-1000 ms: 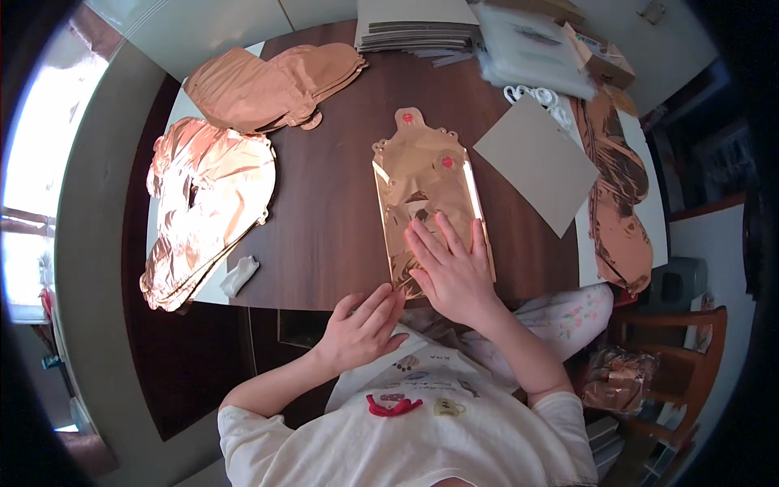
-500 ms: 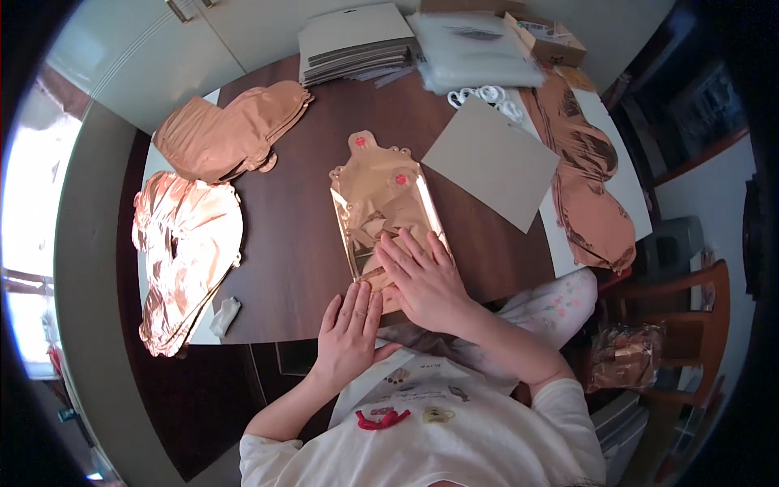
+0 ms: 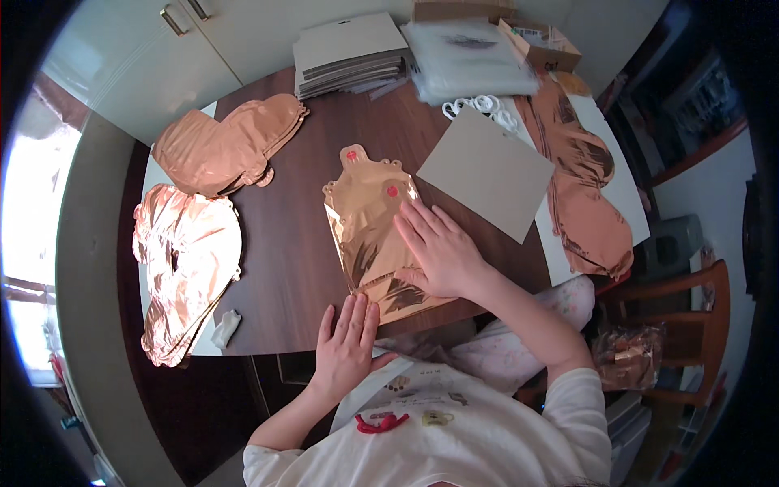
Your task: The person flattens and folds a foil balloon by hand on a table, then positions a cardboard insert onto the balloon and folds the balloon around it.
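A rose-gold foil balloon (image 3: 365,219), deflated and folded flat, lies in the middle of the dark wooden table, with red round marks near its far end. My right hand (image 3: 442,252) rests on its right side, palm down, fingers stretched toward the far edge. At the balloon's near left corner, my left hand (image 3: 349,337) lies flat with its fingertips on the foil by the table edge. Neither hand grips anything.
More flat foil balloons lie at the left (image 3: 191,252), far left (image 3: 219,146) and right (image 3: 588,219). A grey card (image 3: 487,174) sits right of centre, below white ribbon loops (image 3: 487,105). Behind are stacked cards (image 3: 349,57), clear plastic bags (image 3: 466,61) and a small box (image 3: 540,49).
My right hand has slid away from me and to the right along the balloon, uncovering its near part. My left hand stays at the near corner. The view has shifted slightly.
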Motion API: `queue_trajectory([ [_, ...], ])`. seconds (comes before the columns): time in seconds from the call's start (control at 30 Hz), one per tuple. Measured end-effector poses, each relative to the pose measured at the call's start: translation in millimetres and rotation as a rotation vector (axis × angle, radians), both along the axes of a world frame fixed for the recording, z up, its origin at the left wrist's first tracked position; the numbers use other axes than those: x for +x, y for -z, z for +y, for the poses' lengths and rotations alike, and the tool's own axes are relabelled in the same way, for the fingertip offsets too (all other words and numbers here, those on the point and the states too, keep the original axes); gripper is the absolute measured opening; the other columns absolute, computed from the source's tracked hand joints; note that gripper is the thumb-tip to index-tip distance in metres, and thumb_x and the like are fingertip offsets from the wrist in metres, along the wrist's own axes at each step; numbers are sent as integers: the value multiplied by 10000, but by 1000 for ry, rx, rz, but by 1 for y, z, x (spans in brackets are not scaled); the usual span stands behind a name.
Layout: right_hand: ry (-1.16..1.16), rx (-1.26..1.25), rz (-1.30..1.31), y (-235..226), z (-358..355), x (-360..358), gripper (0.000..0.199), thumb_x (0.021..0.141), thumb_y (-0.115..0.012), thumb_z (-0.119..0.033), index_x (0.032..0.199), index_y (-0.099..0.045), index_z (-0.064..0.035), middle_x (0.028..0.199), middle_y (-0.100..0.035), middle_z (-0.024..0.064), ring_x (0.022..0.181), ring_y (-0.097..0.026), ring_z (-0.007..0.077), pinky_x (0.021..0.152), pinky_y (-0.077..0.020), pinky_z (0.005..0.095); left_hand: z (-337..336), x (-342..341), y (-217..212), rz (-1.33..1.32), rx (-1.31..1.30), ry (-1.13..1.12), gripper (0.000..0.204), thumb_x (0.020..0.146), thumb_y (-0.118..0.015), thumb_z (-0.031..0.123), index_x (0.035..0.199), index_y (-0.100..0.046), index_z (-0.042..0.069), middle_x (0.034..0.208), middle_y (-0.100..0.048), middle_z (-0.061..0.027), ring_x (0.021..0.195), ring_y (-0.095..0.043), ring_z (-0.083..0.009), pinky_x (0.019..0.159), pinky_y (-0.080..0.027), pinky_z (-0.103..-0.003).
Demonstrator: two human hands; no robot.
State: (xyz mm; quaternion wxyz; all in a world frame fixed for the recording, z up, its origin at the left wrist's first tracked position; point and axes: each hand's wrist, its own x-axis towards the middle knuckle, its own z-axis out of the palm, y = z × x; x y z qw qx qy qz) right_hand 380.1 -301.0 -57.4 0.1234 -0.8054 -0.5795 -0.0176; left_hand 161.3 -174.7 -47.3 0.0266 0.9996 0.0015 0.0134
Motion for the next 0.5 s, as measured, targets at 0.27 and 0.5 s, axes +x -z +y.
queue_trajectory([
  [0.27, 84, -46, -96, -3, 17, 32, 814, 854, -495, -538, 1375, -306, 58, 1452, -290, 217, 1369, -246, 325, 1120, -183, 464, 0, 2, -3, -24, 23, -8, 847, 754, -606, 590, 1345, -412, 15, 1423, -371, -177, 1339, -337, -287, 1062, -260, -504],
  [0.5, 496, 87, -83, -33, -10, 122, 644, 788, -655, -439, 1255, -460, -42, 1289, -436, 165, 1229, -398, 364, 1007, -313, 543, 2, -2, -5, -37, 3, -20, 847, 751, -594, 613, 1314, -440, 0, 1401, -399, -186, 1327, -357, -291, 1055, -270, -517],
])
